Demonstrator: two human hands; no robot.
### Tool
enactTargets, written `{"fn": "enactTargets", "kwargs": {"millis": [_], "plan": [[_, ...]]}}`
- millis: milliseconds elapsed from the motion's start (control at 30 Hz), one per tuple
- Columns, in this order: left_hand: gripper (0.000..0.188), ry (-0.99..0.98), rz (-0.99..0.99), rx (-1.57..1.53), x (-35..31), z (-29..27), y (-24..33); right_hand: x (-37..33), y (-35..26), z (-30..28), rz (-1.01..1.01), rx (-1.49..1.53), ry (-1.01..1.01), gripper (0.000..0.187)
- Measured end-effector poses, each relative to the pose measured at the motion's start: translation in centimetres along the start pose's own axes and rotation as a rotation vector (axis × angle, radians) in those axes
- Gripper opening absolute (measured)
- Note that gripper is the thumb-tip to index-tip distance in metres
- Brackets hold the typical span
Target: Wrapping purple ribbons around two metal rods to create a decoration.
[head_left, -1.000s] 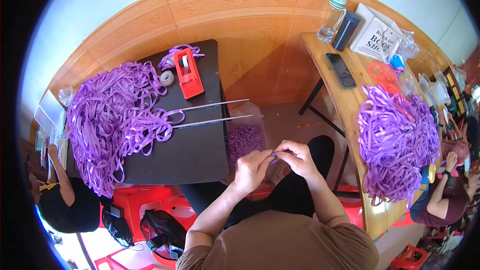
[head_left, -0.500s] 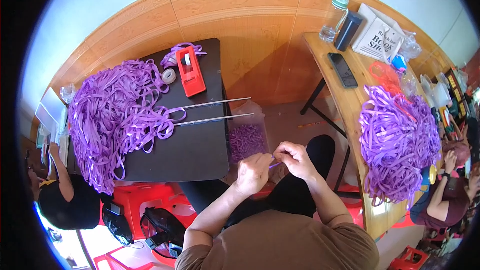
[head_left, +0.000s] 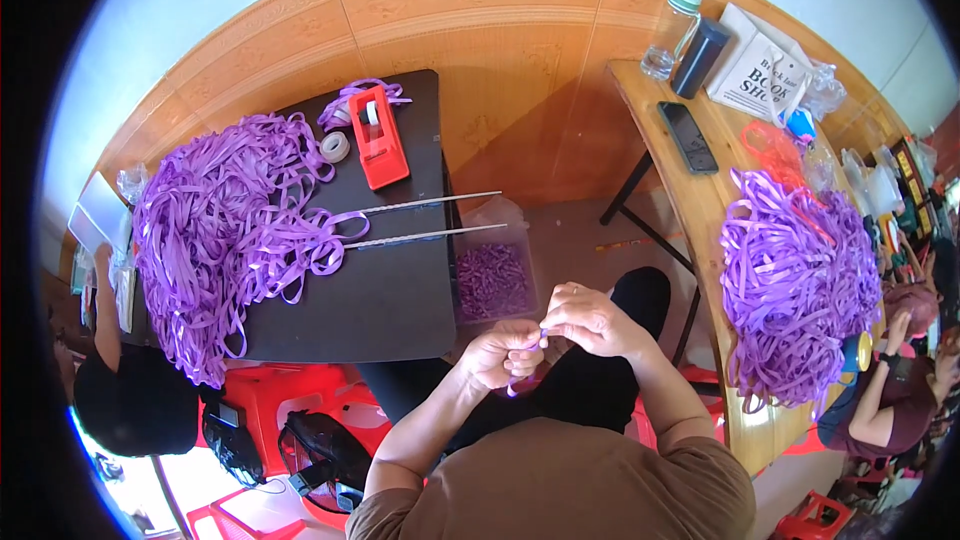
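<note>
Partly hidden purple ribbon (head_left: 514, 386), in left hand (head_left: 498, 353) and right hand (head_left: 592, 320), ends unclear

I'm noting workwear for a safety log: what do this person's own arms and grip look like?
The left grip and right grip are ungloved hands, with no watch or bracelet visible; any ring is too small to confirm. The forearms are bare below the short brown sleeves. No cables or markings show.
</note>
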State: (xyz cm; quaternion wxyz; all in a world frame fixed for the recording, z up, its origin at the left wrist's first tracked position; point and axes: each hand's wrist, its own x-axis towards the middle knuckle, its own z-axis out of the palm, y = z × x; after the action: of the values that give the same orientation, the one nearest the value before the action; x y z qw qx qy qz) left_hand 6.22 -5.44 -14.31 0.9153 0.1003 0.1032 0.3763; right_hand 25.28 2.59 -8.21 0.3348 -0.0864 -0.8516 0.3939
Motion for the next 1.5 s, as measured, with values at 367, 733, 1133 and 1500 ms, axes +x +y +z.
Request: {"fn": "enactTargets", "kwargs": {"millis": [367,733,1133,1500], "plan": [[0.02,0.249,0.197,0.275,-1.3,1.2,0.6,-0.3,1.3,-1.1,0.126,-0.16,0.05,0.023],[0.014,0.495,0.269,0.666,-0.7,0.1,-0.3,1.1,3.5,-0.8,-0.031,-0.679,0.163,0.02],[0.01,0.648,0.697,0.584,5.3,-2.2,2.9,7.5,9.3,-2.0,-0.067,-0.775,0.315,0.021],[0.01,0.576,1.166,0.485,7.8,-1.8,6.0,14.5,13.1,-3.2,-0.195,-0.537,0.188,0.031]]}}
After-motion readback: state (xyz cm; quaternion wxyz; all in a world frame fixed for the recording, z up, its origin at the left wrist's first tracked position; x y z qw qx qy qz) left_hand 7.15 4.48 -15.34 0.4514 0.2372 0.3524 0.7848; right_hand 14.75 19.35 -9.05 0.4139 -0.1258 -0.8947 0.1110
